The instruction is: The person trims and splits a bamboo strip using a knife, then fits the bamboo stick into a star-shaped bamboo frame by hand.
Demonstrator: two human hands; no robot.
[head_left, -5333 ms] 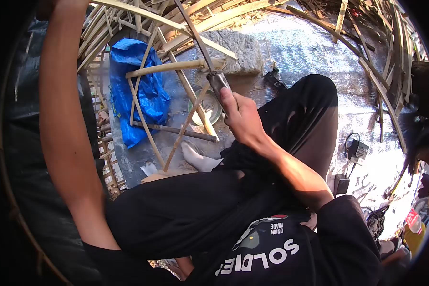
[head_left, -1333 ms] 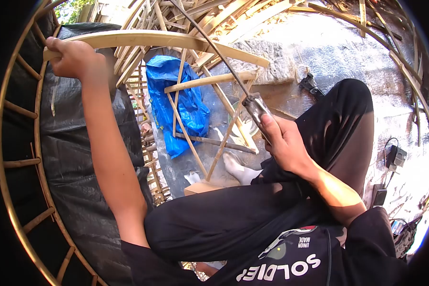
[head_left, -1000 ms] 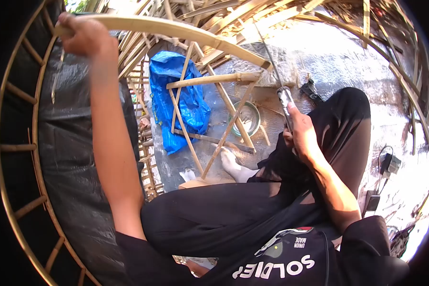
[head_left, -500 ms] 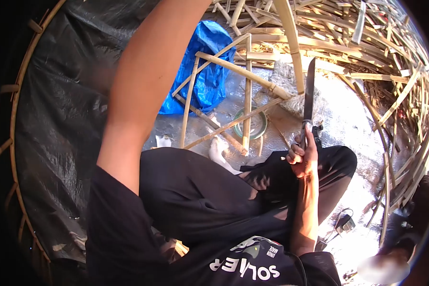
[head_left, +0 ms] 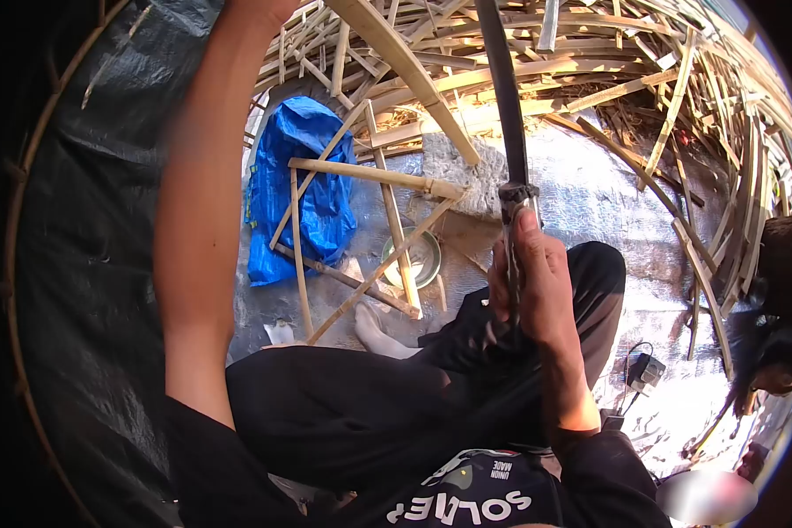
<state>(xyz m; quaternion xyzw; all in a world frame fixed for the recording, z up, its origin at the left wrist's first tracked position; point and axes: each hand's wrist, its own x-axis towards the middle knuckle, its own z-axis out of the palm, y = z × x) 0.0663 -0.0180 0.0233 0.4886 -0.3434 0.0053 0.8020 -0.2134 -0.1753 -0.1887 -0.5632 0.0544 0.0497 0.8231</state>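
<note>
My right hand (head_left: 541,282) is closed round the handle of a long-bladed knife (head_left: 513,106). The blade points up toward the far side, and the thumb lies along the handle. My left arm reaches to the top edge, where only the base of my left hand (head_left: 268,7) shows; its fingers are out of frame. Nearby, a wide bamboo strip (head_left: 405,70) slants down from the top edge, its lower end over a rough grey block (head_left: 466,176). Whether my left hand holds this strip is hidden.
A bamboo frame of crossed sticks (head_left: 361,172) stands ahead, by a blue plastic sheet (head_left: 304,202) and a green-rimmed bowl (head_left: 431,273). Many bamboo strips (head_left: 590,66) are piled along the far and right sides. A small black device (head_left: 645,374) with a cable lies at right.
My right hand has moved up and to the left with the knife, which now appears larger. My left arm has shifted left, and the bamboo strip slants more. The whole view has shifted.
</note>
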